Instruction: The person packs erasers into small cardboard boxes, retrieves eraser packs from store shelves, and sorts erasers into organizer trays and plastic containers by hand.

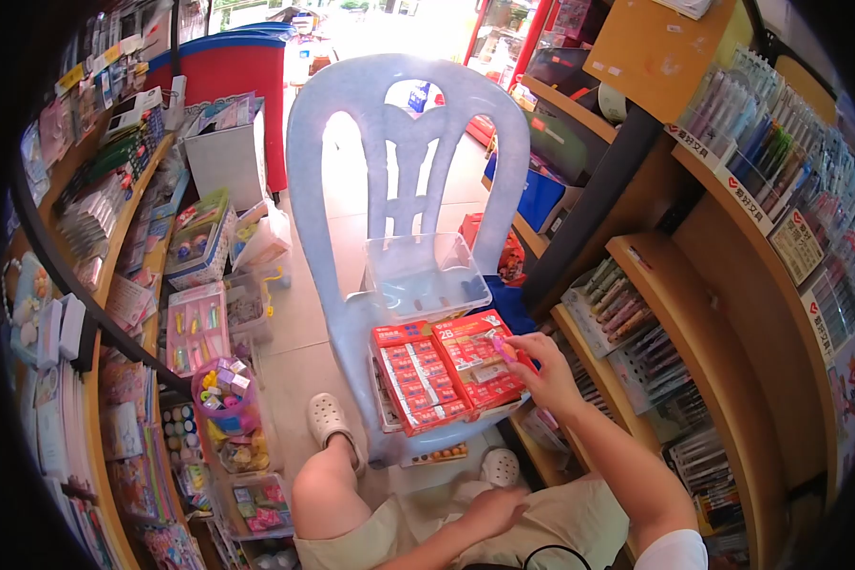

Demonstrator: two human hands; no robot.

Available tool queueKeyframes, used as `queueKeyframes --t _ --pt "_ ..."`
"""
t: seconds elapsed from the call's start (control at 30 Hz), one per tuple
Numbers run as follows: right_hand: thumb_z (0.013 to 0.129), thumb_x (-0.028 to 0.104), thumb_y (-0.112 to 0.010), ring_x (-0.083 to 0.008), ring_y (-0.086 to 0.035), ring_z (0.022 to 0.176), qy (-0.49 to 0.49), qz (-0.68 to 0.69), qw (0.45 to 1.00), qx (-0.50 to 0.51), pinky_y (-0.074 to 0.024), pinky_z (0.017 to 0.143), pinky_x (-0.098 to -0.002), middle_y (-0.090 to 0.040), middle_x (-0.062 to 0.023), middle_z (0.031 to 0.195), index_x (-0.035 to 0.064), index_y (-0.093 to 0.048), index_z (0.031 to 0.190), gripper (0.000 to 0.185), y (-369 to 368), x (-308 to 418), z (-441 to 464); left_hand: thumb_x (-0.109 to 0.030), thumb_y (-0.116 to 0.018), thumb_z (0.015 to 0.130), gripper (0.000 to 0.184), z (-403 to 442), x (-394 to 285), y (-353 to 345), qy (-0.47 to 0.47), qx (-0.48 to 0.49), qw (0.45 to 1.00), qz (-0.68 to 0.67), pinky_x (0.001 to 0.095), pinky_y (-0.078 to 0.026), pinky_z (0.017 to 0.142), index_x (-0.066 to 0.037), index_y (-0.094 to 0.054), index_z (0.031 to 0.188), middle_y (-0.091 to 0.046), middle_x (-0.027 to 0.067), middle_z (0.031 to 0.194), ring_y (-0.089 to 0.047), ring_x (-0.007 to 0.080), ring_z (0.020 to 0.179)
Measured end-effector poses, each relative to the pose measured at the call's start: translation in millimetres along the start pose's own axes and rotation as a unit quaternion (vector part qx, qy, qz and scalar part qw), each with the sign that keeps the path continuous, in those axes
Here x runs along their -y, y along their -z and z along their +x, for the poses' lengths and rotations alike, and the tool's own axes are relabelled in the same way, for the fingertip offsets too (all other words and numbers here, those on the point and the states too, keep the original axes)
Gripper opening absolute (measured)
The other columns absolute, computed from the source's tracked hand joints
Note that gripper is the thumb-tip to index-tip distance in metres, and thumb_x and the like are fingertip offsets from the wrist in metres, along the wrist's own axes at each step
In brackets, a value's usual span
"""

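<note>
My right hand (545, 370) is closed in a pinch over the right-hand red box. A small pink and orange item (505, 350) is at its fingertips; its kind is too small to make out. The open red box marked 2B (461, 332) sits beside another red box (399, 334) filled with rows of small red-and-white packs (418, 380). Both rest on the seat of a pale blue plastic chair (313, 199). Behind them stands a clear plastic container (418, 275). My left hand (496, 511) lies low over my lap, its fingers blurred and partly hidden.
Wooden shelves with many pens (769, 142) rise on the right, and more pen trays (608, 304) sit lower. Along the left are a pink basket (226, 394), plastic bins (252, 503) and a white box (226, 157). A red bag (511, 256) is behind the chair.
</note>
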State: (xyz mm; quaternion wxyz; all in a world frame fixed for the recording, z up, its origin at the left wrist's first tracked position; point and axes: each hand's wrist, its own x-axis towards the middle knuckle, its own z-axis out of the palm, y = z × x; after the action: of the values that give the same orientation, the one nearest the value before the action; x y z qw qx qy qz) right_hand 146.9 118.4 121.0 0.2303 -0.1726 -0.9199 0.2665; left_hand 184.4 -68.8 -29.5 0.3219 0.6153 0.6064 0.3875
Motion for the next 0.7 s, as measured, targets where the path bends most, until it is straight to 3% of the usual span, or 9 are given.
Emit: queueKeyframes --t 0.13,0.23,0.33,0.53,0.7 --pt "0.077 0.003 -0.062 -0.0183 -0.057 0.087 -0.049 0.119 0.992 0.011 -0.0456 0.076 -0.0275 -0.057 -0.0107 0.097 0.0006 -0.056 0.109 0.033 16.9 26.8 -44.1 -0.015 -0.056 0.086 0.029 7.9 -17.0 41.7 0.079 -0.094 0.954 -0.272 0.0302 -0.049 0.075 0.001 -0.051 0.109 -0.061 0.0123 0.100 -0.061 0.0204 0.085" --pt "0.076 -0.001 -0.062 -0.0222 -0.060 0.081 -0.039 0.108 0.993 0.016 -0.0481 0.069 -0.0274 -0.060 -0.0123 0.093 0.0025 -0.057 0.109 0.033 24.5 43.6 -97.2 -0.013 -0.052 0.088 0.028 8.6 -23.6 62.8 0.024 -0.132 0.817 -0.562 0.0300 -0.047 0.079 0.000 -0.049 0.113 -0.060 0.0083 0.100 -0.059 0.0163 0.089" --pt "0.076 -0.002 -0.061 -0.0256 -0.059 0.081 -0.038 0.078 0.996 0.008 -0.0482 0.069 -0.0288 -0.060 -0.0124 0.091 0.0046 -0.058 0.108 0.033 21.6 49.8 -132.5 -0.008 -0.055 0.086 0.027 7.3 -27.7 59.8 0.019 -0.129 0.775 -0.618 0.0297 -0.046 0.082 -0.001 -0.050 0.111 -0.060 0.0088 0.101 -0.058 0.0166 0.092" --pt "0.076 -0.007 -0.060 -0.0186 -0.058 0.086 -0.154 0.200 0.967 -0.024 -0.0482 0.074 -0.0268 -0.055 -0.0101 0.099 0.0012 -0.057 0.108 0.034 11.1 40.3 -187.9 -0.002 -0.060 0.081 0.025 8.6 -29.2 36.3 0.030 -0.089 0.811 -0.577 0.0244 -0.046 0.079 -0.001 -0.052 0.105 -0.060 0.0063 0.099 -0.057 0.0119 0.089" --pt "0.077 -0.003 -0.061 -0.0157 -0.057 0.083 -0.177 0.205 0.961 -0.050 -0.0474 0.071 -0.0246 -0.054 -0.0089 0.097 0.0005 -0.054 0.110 0.034 10.9 35.6 -207.5 -0.001 -0.061 0.080 0.021 13.5 -32.7 28.7 0.063 -0.068 0.833 -0.546 0.0239 -0.046 0.078 -0.001 -0.054 0.100 -0.061 0.0048 0.094 -0.057 0.0109 0.085"
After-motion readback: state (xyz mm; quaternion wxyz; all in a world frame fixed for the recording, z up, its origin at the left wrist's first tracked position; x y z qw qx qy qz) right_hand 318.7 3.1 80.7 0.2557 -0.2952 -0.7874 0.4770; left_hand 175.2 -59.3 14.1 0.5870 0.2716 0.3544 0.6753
